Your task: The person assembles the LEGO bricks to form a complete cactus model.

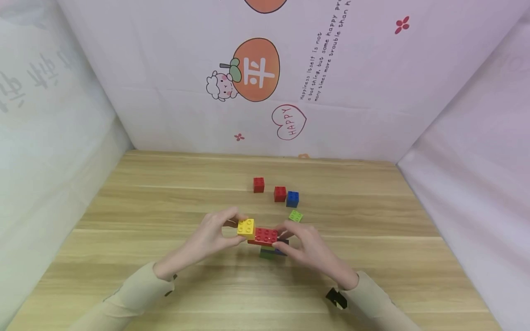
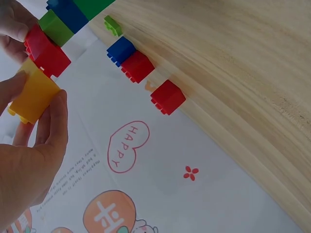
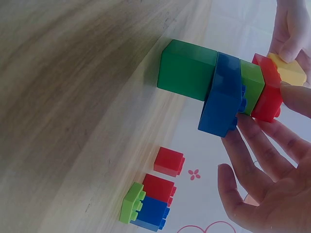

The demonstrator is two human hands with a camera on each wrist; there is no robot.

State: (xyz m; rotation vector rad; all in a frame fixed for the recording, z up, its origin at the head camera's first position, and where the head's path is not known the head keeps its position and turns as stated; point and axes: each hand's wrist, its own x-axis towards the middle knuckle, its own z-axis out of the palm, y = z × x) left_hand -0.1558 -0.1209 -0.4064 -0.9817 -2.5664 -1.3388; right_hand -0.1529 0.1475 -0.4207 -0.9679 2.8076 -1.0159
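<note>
Two hands meet over the stack, and the relation I would have you watch is how the yellow block (image 1: 246,227) sits against the red brick (image 1: 265,235). Your left hand (image 1: 213,234) pinches the yellow block between thumb and fingers, studs upward, and it covers the left end of the red brick and juts out past it. The red brick's long axis runs roughly left to right in the head view, so any sideways correction, I judge, would be along that line. Your right hand (image 1: 312,248) pinches the other end of the red brick, thumb on the near side, fingers on the far side; of the two, your left hand is clearly the nearer to the yellow block. Under the red brick come a light green block (image 3: 251,87), a blue brick (image 3: 221,99) and a dark green block (image 3: 188,70) at the base. You have the two touching or all but touching; whether the yellow block is seated on the studs I cannot tell, since your fingers and the angle hide the seam. Beyond your hands on the counter (image 1: 186,202) stand two red blocks (image 1: 279,194), a small blue block (image 1: 292,199) and a loose lime piece (image 1: 296,216), well apart from the yellow block.
</note>
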